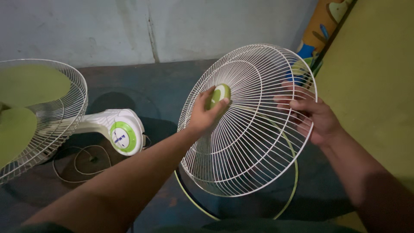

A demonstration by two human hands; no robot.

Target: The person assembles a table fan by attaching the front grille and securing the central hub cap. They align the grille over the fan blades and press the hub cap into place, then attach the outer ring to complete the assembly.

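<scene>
Fan guard [254,142], white wire, round, held up off the floor at frame centre, tilted so its domed face turns toward 10 o'clock. Green and white hub cap [221,94] sits at the guard's middle. Left hand [205,114] comes in from 7 o'clock, fingers curled over the hub cap, thumb side on the wires beside it, grasping the cap. Right hand [317,121] comes in from 4 o'clock, at the guard's rim on the 3 o'clock side, fingers hooked through or around the wires and closed on the rim; fingertips partly hidden behind the mesh, slightly blurred. Both forearms bare.

Thin pale green ring [290,190] lies under the guard toward 5 o'clock, curving from the guard's lower edge round to the right; cannot tell if it touches the guard. Dark floor [164,86] below all of it.

At 9 o'clock, well apart from the held guard: second fan [39,112] lying on its side, wire cage on, green blades inside. Its white motor housing [103,123] points toward the centre, ending in a round green-ringed knob end [123,137]. White cord [82,159] loops on the floor just below the housing, toward 8 o'clock.

Grey wall [194,26] across 12 o'clock. Yellow-green surface [379,77] fills 2 to 3 o'clock, a colourful patterned piece [321,30] at 1 o'clock between wall and yellow surface, just behind the guard's top edge.
</scene>
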